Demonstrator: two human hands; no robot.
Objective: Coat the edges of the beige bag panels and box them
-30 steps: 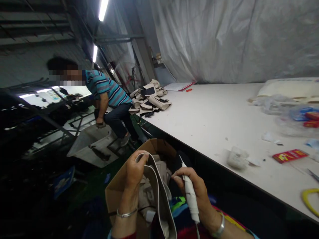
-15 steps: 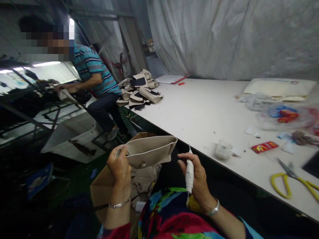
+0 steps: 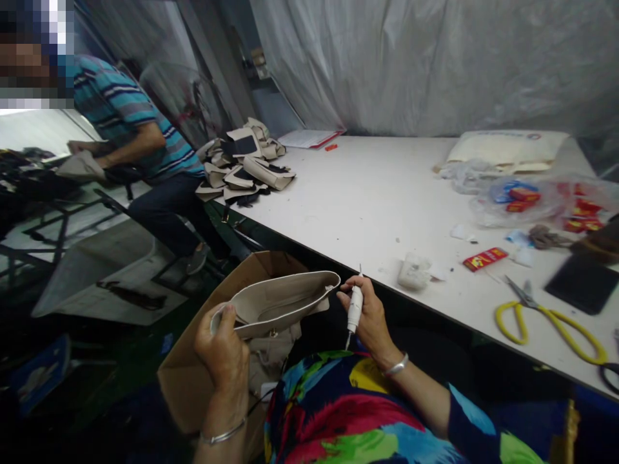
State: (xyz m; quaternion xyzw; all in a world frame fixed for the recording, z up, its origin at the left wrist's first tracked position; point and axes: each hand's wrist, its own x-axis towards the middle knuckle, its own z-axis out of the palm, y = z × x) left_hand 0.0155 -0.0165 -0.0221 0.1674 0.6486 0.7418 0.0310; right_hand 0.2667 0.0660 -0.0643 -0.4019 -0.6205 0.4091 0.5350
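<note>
At the lower middle of the head view, the left hand (image 3: 223, 351) grips one end of a beige pouch (image 3: 285, 298), its thumb over the pale rim. The pouch is held in the air with its mouth gaping upward, above the near part of a cardboard box (image 3: 186, 386) that has more beige pieces (image 3: 273, 354) in it. A small metal stud (image 3: 273, 333) shows on the pouch's near side. The right hand (image 3: 370, 319) is closed around a white-wrapped tool (image 3: 354, 309), whose thin tip points up; a second thin end sticks out below. The fingers of this hand are just beside the pouch's far end; whether they touch it cannot be told.

To the right runs a white worktop (image 3: 348, 200). Near its front edge sit a whitish lump (image 3: 413, 272), a red packet (image 3: 485, 259) and yellow-handled scissors (image 3: 532, 303), lying with blades apart, with a black pad (image 3: 583, 283) beyond them. Farther back are a clear bag (image 3: 488, 212) with red and blue items and a cream sack (image 3: 507, 151). At the left end a heap of beige pieces (image 3: 261, 171) lies beside a seated person (image 3: 126, 106) in a striped shirt, who holds a pale piece (image 3: 82, 166) above a tub (image 3: 111, 270).
</note>
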